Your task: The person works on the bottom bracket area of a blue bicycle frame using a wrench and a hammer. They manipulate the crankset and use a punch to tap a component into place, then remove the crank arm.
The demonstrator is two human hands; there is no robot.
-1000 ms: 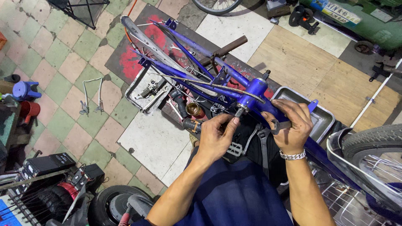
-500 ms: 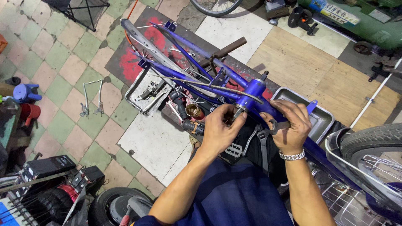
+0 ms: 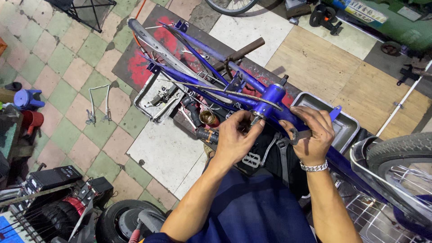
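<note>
A blue bicycle frame point(image 3: 198, 78) lies upside down across the middle of the head view. My left hand point(image 3: 236, 137) pinches a small metal part at the open end of the frame's bottom bracket shell point(image 3: 270, 96). My right hand point(image 3: 312, 135) grips the blue tube just right of the shell and holds a dark ring-ended tool point(image 3: 293, 135) against it. A silver bracelet point(image 3: 313, 167) sits on my right wrist. My blue-clad lap fills the lower middle.
Two metal trays, one point(image 3: 155, 103) with parts under the frame, one point(image 3: 344, 123) at right. A bicycle wheel point(image 3: 400, 153) and wire basket point(image 3: 387, 220) stand lower right. Brake arms point(image 3: 96, 105) lie on the tiled floor; a tyre point(image 3: 121, 218) and boxes lower left.
My left hand has shifted slightly up and right onto the end of the bottom bracket shell. My right hand stays clamped on the tube.
</note>
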